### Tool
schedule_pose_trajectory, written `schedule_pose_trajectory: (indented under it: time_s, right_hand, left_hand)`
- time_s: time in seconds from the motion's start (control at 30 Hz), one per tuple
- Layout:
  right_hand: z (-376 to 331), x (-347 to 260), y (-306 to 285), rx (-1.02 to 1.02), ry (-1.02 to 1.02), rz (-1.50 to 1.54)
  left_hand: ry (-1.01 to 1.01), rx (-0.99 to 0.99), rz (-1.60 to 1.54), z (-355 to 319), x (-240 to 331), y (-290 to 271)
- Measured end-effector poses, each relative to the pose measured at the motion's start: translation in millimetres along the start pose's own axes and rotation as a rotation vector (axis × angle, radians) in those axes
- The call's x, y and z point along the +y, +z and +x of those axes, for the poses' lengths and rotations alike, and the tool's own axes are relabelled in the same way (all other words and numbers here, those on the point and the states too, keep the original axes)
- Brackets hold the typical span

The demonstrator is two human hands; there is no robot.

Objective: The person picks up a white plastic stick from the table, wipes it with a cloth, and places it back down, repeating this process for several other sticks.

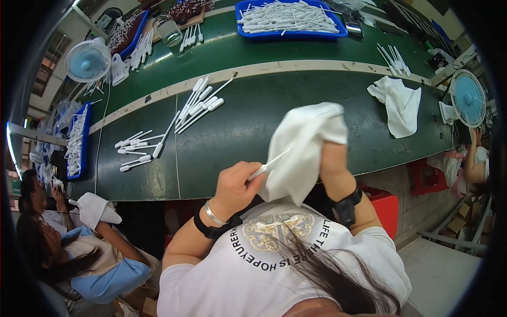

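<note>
Between the thumb and fingers of my left hand [237, 185] is the thick handle of a slim white plastic stick [262, 170]. Its thin shaft points up and right, against a white cloth [301, 140]. My right hand [334, 158] is closed on that cloth, which drapes over it and hides its fingers; the cloth's upper edge is blurred. Beyond my left hand, a fanned group of similar white sticks [199, 105] lies on the green table [243, 124]. A smaller scatter of them [138, 145] lies farther left.
A second white cloth [398, 108] lies crumpled at the right. Across a pale strip stands a blue tray [240, 29] heaped with sticks; another blue tray [79, 171] is at the left end. Fans [88, 62] flank the table. Co-workers [90, 248] sit at left; a red stool [384, 211] is beside me.
</note>
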State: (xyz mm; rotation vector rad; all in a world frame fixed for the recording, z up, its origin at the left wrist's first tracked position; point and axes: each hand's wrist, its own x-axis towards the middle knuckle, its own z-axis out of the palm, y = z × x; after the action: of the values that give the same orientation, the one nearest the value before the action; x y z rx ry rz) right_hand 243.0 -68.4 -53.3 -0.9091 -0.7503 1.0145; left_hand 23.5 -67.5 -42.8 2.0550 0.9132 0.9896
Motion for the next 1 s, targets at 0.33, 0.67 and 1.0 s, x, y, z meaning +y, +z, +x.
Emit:
schedule_pose_trajectory:
  time_s: [0.33, 0.67, 1.0]
  right_hand:
    - [-37.1, 25.8, 19.1, -0.180, -0.230, -0.502]
    - [10.7, -11.0, -15.9, -0.057, 0.152, 0.058]
    - [-29.0, 21.1, 36.8, -0.334, 0.255, -0.072]
  left_hand:
    - [0.276, 0.174, 0.241, 16.5, -3.7, 11.9]
    - [0.110, 0.080, 0.123, 4.1, -6.4, 4.2]
    - [-0.428, -0.166, -0.670, 20.1, -9.2, 23.0]
